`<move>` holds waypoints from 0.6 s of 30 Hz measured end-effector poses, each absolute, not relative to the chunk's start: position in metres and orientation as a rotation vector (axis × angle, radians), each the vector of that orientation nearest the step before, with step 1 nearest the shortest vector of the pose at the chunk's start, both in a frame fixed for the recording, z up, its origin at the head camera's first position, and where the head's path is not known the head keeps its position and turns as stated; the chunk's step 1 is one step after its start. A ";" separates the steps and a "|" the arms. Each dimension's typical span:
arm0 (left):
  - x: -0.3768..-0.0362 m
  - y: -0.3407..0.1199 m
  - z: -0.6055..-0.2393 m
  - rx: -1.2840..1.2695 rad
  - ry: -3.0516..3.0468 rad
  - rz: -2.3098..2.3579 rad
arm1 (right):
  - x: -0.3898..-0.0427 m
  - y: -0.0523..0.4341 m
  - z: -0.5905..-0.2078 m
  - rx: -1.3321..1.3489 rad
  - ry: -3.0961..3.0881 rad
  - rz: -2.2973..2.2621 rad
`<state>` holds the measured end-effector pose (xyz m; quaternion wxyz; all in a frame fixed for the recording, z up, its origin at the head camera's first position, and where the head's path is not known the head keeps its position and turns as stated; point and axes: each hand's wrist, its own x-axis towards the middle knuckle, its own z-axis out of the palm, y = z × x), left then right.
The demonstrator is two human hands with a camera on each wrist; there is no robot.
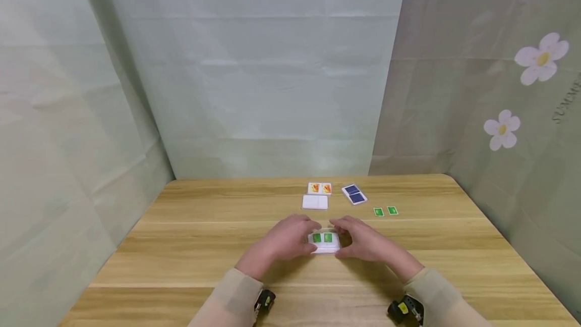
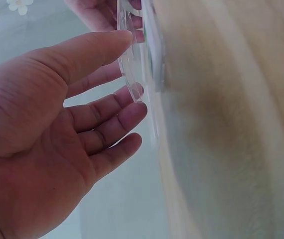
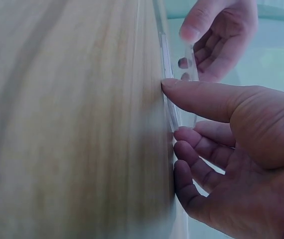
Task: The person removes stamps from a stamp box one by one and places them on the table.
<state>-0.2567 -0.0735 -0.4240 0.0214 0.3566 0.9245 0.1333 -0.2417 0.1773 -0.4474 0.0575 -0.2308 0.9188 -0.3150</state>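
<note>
Wooden table: two hands pinch one clear case; five cards beyond.

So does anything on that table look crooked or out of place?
Only a little. The blue card pair lies turned at an angle, while the orange pair and white case sit square. Both hands hold a clear case with green cards. Nothing looks spilled or damaged.

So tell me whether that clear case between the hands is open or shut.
Cannot tell: the clear case lies flat, green cards showing, left hand and right hand covering its ends.
</note>
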 end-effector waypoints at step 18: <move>-0.266 -0.095 -0.422 1.042 2.901 0.486 | -0.242 0.177 -0.447 -0.781 2.789 -0.963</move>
